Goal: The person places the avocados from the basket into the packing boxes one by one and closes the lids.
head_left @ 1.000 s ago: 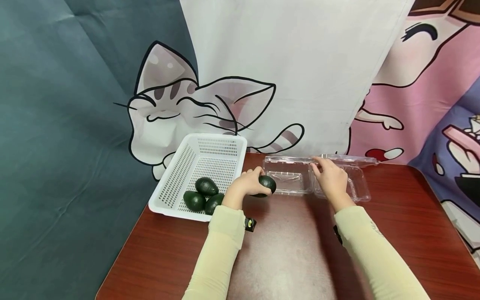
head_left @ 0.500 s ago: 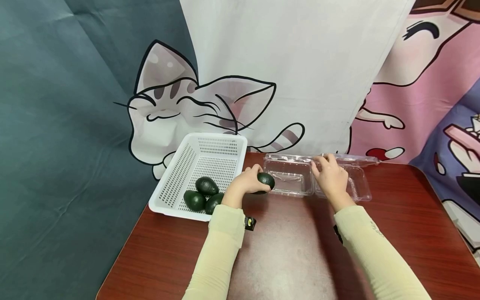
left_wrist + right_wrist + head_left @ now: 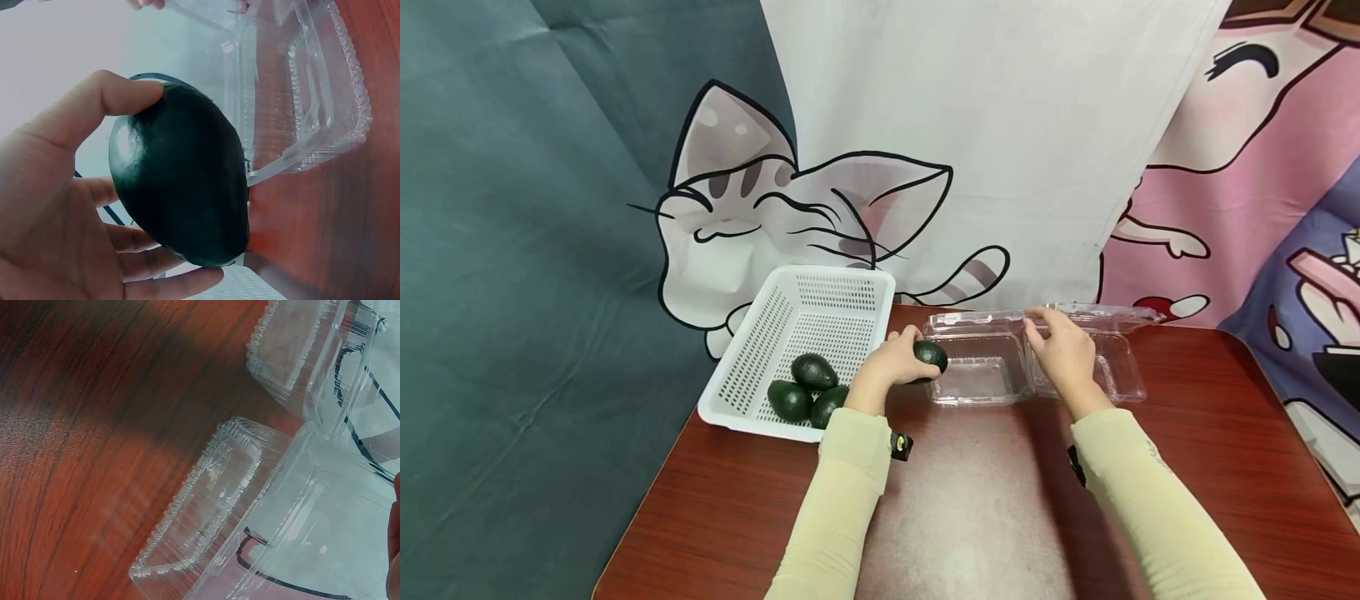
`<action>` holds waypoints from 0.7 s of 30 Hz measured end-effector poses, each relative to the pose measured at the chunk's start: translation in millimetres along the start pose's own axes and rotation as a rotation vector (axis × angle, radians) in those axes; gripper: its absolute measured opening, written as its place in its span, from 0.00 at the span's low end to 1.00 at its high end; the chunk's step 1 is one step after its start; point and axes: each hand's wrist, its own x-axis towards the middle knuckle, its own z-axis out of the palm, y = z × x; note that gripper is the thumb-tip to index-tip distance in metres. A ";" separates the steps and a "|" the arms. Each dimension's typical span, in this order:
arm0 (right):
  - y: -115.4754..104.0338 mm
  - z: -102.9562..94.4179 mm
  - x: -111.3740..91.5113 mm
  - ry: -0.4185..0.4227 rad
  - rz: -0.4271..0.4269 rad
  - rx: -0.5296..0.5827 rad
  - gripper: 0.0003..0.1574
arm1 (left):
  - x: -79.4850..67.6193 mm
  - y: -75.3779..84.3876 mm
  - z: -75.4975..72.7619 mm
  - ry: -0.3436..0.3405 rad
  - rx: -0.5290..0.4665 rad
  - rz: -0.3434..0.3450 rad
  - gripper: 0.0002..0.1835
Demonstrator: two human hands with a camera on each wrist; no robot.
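My left hand (image 3: 891,358) grips a dark green avocado (image 3: 931,356) just left of a clear plastic clamshell container (image 3: 979,401). In the left wrist view the thumb (image 3: 134,94) presses the avocado's top while the fingers curl beneath it. That container's lid stands raised at the back. A second clear clamshell (image 3: 1129,390) sits open to its right. My right hand (image 3: 1070,354) is where the two raised lids meet, pinching the left container's lid edge between thumb and fingers. Only a sliver of that hand shows in the right wrist view.
A white perforated basket (image 3: 760,429) stands at the table's left, with three avocados (image 3: 814,372) in its near end, one partly behind my left wrist. A printed cloth backdrop (image 3: 1000,167) hangs right behind the reddish-brown wooden table (image 3: 970,517).
The left container has shifted slightly toward me, and its raised lid has changed angle. My left hand has drifted a little left with the avocado; the right hand stays nearly in place.
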 end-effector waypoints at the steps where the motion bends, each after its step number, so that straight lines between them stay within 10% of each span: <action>1: -0.3 0.0 0.6 0.007 0.002 0.006 0.12 | 0.7 -0.2 0.8 0.003 0.001 -0.004 0.33; 21: -4.2 -2.2 5.9 0.010 0.072 0.028 0.13 | 17.6 0.5 13.4 0.077 -0.025 -0.054 0.34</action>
